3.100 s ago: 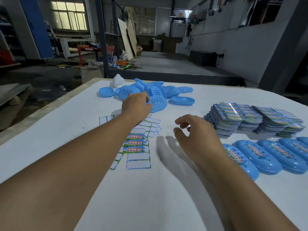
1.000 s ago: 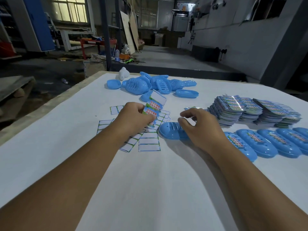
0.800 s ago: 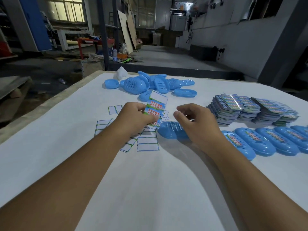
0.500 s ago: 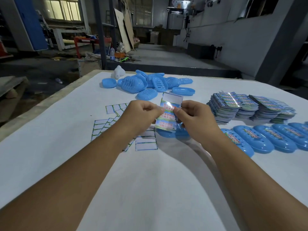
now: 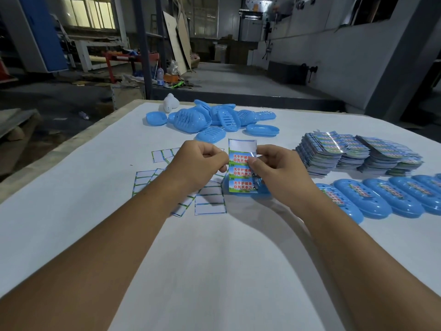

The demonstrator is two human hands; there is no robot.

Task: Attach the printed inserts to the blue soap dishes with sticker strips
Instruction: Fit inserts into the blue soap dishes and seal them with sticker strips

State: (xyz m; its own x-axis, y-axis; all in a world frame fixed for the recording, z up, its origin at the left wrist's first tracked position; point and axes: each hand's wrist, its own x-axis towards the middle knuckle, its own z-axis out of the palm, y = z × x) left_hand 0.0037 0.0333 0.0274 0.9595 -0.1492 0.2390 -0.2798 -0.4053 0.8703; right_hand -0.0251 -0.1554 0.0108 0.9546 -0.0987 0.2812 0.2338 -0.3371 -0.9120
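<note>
A sticker sheet (image 5: 241, 168) with three printed strips and a blank top row is held upright above the table. My left hand (image 5: 199, 164) pinches its left edge. My right hand (image 5: 276, 169) pinches the right end of the top printed strip. Mostly hidden behind the sheet and my right hand, a blue soap dish (image 5: 260, 188) lies on the table. Several labelled blue dishes (image 5: 372, 199) lie in a row to the right. Stacks of printed inserts (image 5: 353, 154) stand behind that row.
A heap of unlabelled blue soap dishes (image 5: 210, 118) lies at the far middle, with a white object (image 5: 170, 105) at its left end. Used blank backing sheets (image 5: 210, 204) are scattered under my left hand. The table edge (image 5: 71, 144) runs along the left.
The left hand lifted the sticker sheet off the table and turned it upright. The right hand left the blue dish and came up to pinch the sheet's right side.
</note>
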